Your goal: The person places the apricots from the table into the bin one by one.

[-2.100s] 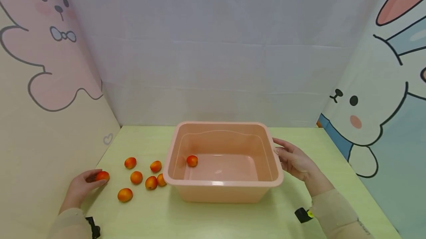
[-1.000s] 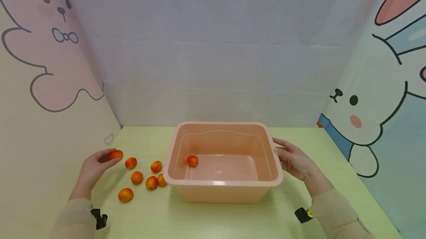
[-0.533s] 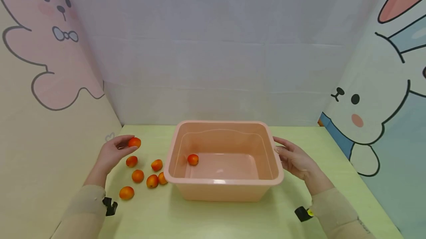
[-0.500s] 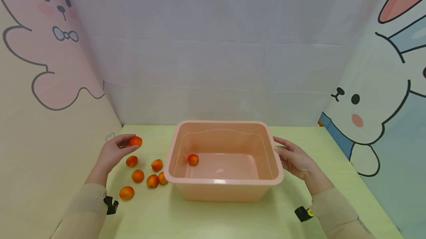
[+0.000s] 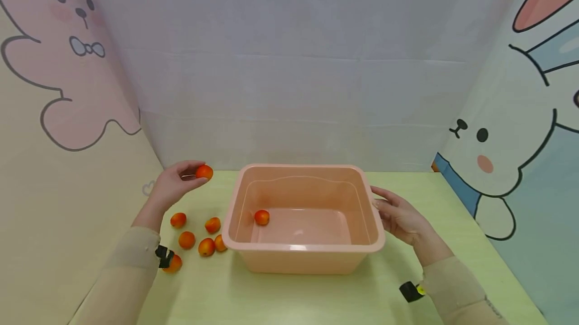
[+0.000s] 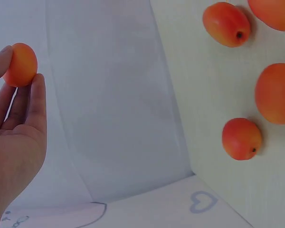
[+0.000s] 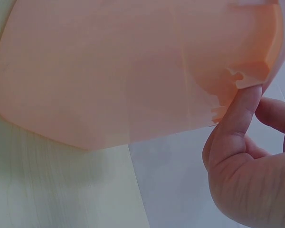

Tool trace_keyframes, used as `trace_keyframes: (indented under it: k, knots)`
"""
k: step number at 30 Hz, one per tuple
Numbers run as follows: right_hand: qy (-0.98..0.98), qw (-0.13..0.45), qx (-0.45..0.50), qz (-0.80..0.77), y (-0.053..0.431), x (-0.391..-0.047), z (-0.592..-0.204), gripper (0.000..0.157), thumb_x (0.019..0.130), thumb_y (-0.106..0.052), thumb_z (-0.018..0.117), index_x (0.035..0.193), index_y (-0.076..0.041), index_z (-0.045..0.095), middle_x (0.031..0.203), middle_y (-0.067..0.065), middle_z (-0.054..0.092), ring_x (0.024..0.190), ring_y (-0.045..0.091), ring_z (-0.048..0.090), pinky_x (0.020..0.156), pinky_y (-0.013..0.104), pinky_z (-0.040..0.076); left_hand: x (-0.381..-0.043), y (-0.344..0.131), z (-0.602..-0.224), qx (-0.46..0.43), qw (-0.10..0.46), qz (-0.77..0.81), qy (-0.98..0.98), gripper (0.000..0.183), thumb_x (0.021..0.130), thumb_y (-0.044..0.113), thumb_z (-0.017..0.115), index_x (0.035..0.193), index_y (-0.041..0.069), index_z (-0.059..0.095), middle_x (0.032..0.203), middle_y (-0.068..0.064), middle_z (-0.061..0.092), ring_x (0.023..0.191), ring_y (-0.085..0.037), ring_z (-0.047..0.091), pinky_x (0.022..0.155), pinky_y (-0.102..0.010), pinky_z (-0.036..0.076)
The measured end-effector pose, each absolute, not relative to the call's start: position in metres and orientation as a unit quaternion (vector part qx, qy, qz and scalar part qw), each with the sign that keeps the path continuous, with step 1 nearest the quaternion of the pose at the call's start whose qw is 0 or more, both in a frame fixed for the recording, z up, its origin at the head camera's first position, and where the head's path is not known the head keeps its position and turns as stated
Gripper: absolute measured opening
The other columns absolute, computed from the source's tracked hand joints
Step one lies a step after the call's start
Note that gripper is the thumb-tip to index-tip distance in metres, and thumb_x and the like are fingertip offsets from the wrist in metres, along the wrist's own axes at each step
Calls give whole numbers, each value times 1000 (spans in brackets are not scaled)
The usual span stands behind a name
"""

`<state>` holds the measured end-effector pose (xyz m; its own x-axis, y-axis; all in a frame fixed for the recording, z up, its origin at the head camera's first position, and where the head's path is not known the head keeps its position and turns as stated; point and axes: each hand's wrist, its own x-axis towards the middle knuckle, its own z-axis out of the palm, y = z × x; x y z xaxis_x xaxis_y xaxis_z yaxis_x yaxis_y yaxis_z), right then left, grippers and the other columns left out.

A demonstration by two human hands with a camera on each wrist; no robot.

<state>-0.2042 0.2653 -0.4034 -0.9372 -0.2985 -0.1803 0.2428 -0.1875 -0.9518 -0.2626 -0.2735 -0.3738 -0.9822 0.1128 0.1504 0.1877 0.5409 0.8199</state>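
Observation:
My left hand [image 5: 174, 184] pinches a small orange-red fruit [image 5: 205, 172] between thumb and fingertips, raised near the table's back left corner. In the left wrist view the fruit [image 6: 23, 65] is smooth and oval. A pink plastic basin [image 5: 298, 260] stands mid-table, with one similar fruit [image 5: 261, 217] on its floor at the left. At the basin's right side my right hand [image 5: 404, 219] grips the rim. The right wrist view shows its curled fingers [image 7: 237, 126] under the rim's edge. Left of the basin lie several more fruits [image 5: 206, 247].
The left sleeve and a black wrist strap [image 5: 164, 256] partly cover one table fruit [image 5: 174, 264]. A pale green table [image 5: 289, 297] bears everything. Behind it hangs a white cloth [image 5: 289, 89]; cartoon-printed panels [image 5: 493, 164] stand at both sides.
My left hand took the fruit from the table's left edge, lifted it, and carried it up and to the right, towards the back. The right hand and basin have stayed in place.

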Motion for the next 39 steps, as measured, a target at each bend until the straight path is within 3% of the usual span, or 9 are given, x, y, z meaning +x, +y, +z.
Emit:
trace_keyframes:
  k: [11,16,27,31,39]
  knots:
    - [608,175,-27,-774,268,-203,-404,65,104,-12,53,156,-1,17,113,1,69,88,12,69,75,24,57,-283,-228,-323,-155,37,-444,-882,49,90,20,76,133,4,59,124,-15,63,108,-31,64,84,-28,56]
    - [607,176,-30,-775,268,-203,-405,64,104,-12,53,156,-1,17,113,1,69,88,12,69,74,23,57,-286,-202,-302,-200,37,-455,-867,47,89,14,75,132,2,60,122,-16,64,105,-30,65,85,-27,56]
    - [607,171,-34,-775,267,-203,-407,60,104,-13,53,155,-2,23,112,1,69,86,11,69,72,23,57,-288,-148,-283,-285,37,-446,-848,44,86,5,76,128,1,64,122,-12,64,107,-26,62,93,-36,53]
    - [608,171,-36,-774,267,-203,-407,61,104,-13,53,155,-2,22,112,1,69,86,11,69,72,23,57,-290,-130,-280,-304,26,-454,-837,43,86,3,76,127,1,65,122,-11,64,107,-25,63,93,-35,53]
    - [601,172,-41,-779,268,-204,-408,50,104,-12,53,150,-8,34,110,1,70,85,11,69,72,23,57,-291,-87,-275,-352,8,-463,-813,43,84,0,77,125,-2,65,117,-12,66,103,-23,64,90,-31,54]
